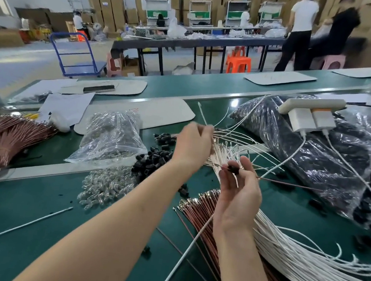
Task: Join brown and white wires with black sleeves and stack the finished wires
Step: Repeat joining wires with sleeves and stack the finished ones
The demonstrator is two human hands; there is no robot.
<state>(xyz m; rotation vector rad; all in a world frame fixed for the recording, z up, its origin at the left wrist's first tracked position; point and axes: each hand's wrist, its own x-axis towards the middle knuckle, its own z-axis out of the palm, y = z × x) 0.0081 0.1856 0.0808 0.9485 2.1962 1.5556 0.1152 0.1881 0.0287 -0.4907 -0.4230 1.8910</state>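
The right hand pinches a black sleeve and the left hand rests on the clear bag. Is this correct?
No. The head view shows the left hand pinching white wires, not on the clear bag. The right hand does pinch the black sleeve.

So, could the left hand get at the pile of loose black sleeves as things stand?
Probably yes. The black sleeves lie in the open just beside the left hand, with nothing between them. But it is pinching white wires, so it would likely have to let those go first.

Left hand [193, 146] fingertips hidden, possibly pinching white wires [225, 151]; brown bundle [3, 137] cropped left.
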